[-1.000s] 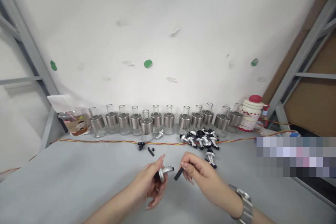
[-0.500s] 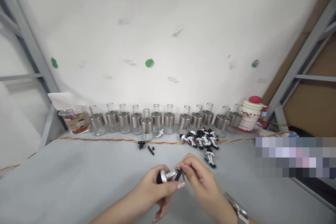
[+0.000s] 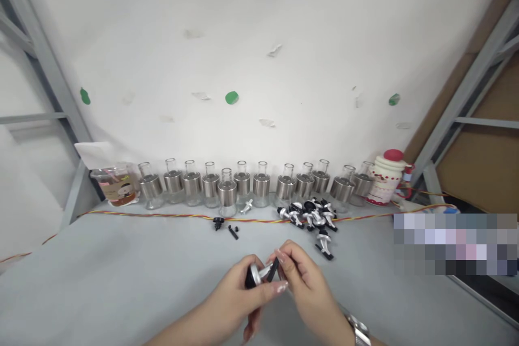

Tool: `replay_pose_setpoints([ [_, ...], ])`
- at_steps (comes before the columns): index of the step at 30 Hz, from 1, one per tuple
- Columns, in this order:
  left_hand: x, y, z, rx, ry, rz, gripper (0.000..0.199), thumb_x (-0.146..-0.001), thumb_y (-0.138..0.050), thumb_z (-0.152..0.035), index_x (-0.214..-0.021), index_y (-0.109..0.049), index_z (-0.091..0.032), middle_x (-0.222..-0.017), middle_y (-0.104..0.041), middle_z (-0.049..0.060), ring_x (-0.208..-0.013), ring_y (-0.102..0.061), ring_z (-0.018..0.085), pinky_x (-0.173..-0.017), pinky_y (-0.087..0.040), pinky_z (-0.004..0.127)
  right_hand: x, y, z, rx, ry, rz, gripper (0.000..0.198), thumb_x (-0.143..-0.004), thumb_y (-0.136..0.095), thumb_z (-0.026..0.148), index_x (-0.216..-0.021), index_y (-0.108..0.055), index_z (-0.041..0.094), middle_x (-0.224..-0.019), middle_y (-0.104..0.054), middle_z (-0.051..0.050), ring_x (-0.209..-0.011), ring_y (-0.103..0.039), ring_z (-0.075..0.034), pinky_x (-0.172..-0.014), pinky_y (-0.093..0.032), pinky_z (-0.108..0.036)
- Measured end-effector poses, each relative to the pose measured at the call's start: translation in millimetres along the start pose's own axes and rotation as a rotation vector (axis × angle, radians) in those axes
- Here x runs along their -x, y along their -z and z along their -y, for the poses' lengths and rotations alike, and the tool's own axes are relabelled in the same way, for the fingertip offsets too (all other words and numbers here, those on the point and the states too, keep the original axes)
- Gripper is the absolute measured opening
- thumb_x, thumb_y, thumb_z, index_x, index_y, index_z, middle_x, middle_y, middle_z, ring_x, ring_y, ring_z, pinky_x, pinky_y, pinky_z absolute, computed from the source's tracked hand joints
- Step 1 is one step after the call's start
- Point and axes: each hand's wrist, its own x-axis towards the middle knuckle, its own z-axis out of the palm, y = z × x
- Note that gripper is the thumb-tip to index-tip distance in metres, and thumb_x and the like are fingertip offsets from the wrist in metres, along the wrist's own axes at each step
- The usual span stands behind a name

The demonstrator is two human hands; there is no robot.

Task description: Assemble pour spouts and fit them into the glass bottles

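My left hand (image 3: 243, 294) is closed around a pourer spout (image 3: 259, 274), silver with a black stopper end pointing left. At its tip sits a black flap (image 3: 273, 269), which the fingertips of my right hand (image 3: 300, 275) pinch from the right. Beyond my hands, a heap of similar pourer spouts (image 3: 311, 215) lies on the table, with one single spout (image 3: 324, 244) nearer to me. A black stopper (image 3: 218, 223), a small black strip (image 3: 233, 232) and a silver spout piece (image 3: 246, 206) lie left of the heap.
Several glass bottles with metal collars (image 3: 227, 194) stand in a row along the white wall. A plastic cup (image 3: 117, 186) is at the left end, a cream-coloured jar with a red lid (image 3: 387, 178) at the right. A twisted red-yellow wire (image 3: 259, 220) crosses the table.
My right hand's fingers have shifted slightly on the black flap, with the thumb now higher. The spout in my left hand has moved a little to the right.
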Motion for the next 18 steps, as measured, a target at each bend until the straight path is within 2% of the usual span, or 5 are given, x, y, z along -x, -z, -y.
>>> replay_pose_setpoints([
  [10,0,-4,-4,0.042,0.040,-0.022,0.035,-0.071,-0.053,-0.051,-0.075,-0.034,-0.022,-0.031,-0.044,-0.011,-0.021,-0.036,0.007,-0.021,-0.027,0.013,3,-1,-1,-0.032,0.021,-0.018,0.025,-0.087,-0.037,0.038,-0.073,-0.046,0.020,-0.069,-0.045,0.001,-0.063,-0.042,-0.012,-0.059,-0.036,-0.022],
  [18,2,-3,-10,0.089,0.031,0.023,0.031,-0.073,-0.054,-0.045,-0.072,-0.034,-0.021,-0.036,-0.044,-0.011,-0.024,-0.039,0.006,-0.022,-0.029,0.012,3,-1,1,-0.031,0.068,-0.010,0.023,-0.087,-0.038,0.036,-0.073,-0.046,0.020,-0.069,-0.044,0.001,-0.063,-0.042,-0.012,-0.058,-0.036,-0.022],
])
